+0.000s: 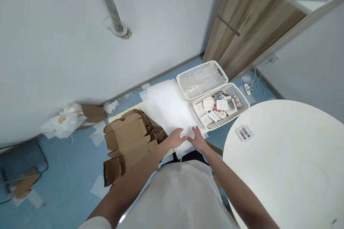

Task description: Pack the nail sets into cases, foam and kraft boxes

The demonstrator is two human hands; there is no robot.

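A stack of thin white sheets lies in front of me, its edges uneven. My left hand is over its near part, the thumb held away from the fingers. Close beside it, my right hand is over the same sheets, also with thumb and fingers apart. The two thumbs point toward each other and almost meet. Nothing shows in either hand; whether the fingertips press on the paper is too small to tell. Left of the sheets lie brown flattened cardboard boxes, nearest my left forearm.
Behind the sheets stands a white basket of clear plastic packs. Another white basket holds small cards and packets. A round white table at right carries a small clear case. Paper scraps and a power strip lie on the floor.
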